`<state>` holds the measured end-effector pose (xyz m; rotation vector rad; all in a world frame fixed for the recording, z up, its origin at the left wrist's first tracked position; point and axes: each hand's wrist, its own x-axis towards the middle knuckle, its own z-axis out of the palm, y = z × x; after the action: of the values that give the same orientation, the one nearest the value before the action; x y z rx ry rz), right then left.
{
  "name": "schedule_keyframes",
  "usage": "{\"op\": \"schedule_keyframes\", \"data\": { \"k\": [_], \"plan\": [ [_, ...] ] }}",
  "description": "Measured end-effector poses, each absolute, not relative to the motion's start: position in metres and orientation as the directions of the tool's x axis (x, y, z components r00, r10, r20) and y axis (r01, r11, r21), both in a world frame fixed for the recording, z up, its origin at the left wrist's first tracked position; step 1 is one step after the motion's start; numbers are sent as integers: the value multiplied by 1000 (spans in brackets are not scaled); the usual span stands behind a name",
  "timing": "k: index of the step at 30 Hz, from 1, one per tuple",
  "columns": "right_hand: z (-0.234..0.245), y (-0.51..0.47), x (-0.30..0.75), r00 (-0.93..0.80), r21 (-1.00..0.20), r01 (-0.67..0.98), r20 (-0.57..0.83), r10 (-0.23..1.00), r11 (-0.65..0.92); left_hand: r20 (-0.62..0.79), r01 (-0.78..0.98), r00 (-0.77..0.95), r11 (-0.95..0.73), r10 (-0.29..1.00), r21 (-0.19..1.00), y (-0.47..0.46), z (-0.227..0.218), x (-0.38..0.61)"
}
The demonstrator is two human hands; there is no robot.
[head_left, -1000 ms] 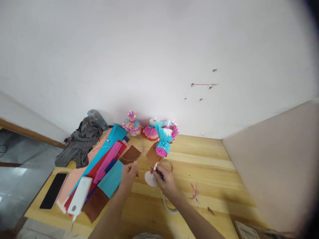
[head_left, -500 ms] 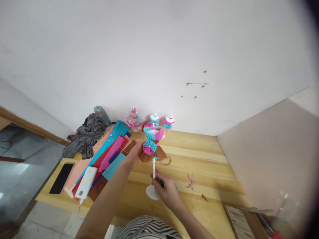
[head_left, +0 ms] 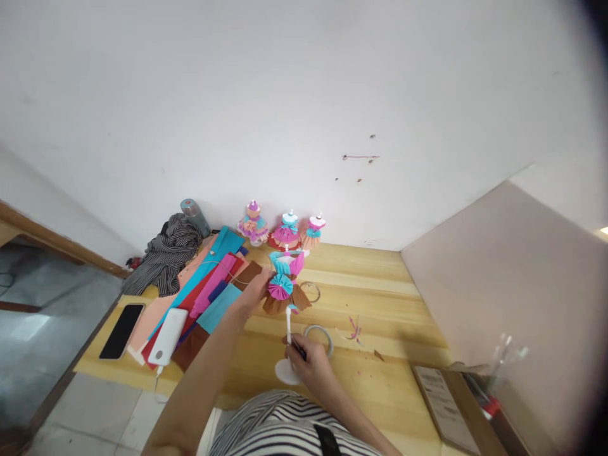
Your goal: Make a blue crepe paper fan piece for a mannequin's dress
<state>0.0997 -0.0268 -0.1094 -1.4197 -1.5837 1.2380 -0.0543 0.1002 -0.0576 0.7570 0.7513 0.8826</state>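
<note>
A miniature dress form wears a crepe paper dress (head_left: pixel 293 299) with a blue and pink top, a brown skirt and a pink-and-blue rosette (head_left: pixel 280 286). My left hand (head_left: pixel 258 286) grips the dress at its left side, the fingertips partly hidden behind the paper. Lower down, my right hand (head_left: pixel 306 358) is closed around the white stand (head_left: pixel 288 323) just above its round base (head_left: pixel 286 372). A small dark object (head_left: pixel 299 348), too unclear to name, is also in the right hand. Beside that hand lies a roll of tape (head_left: pixel 329 339).
Three dressed forms (head_left: pixel 286 229) stand by the wall. Coloured paper sheets (head_left: pixel 221 310), a power bank (head_left: pixel 168 335), a phone (head_left: pixel 121 331), striped cloth (head_left: pixel 166 253) and a bottle (head_left: pixel 195 215) are on the left. Paper scraps (head_left: pixel 354 329) lie right; a box (head_left: pixel 449 408) sits at the front right.
The view has shifted slightly, bringing the tape roll beside my right hand into clearer sight. The dress has tilted a little, and both hands keep their hold.
</note>
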Motion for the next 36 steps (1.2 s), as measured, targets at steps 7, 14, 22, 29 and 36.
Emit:
{"op": "schedule_keyframes", "data": {
  "k": [7, 14, 22, 29, 36],
  "plan": [
    [-105, -33, 102, -187, -928, 373, -59, 981, 15, -198, -279, 422, 334, 885, 900, 99, -49, -61],
    [-111, -34, 106, -166, -905, 415, 29, 986, 97, -148, -222, 468, 278, 871, 935, 84, -21, -55],
    [-129, -26, 100, -160, -880, 449, 89, 983, 153, -192, -146, 403, 270, 895, 952, 61, -23, -61],
    [-125, -24, 98, -209, -878, 438, 109, 972, 193, -207, -226, 334, 292, 920, 929, 55, -28, -68],
    [-110, -25, 96, -214, -879, 433, 116, 970, 201, -175, -197, 292, 238, 940, 951, 54, -18, -69]
  ]
}}
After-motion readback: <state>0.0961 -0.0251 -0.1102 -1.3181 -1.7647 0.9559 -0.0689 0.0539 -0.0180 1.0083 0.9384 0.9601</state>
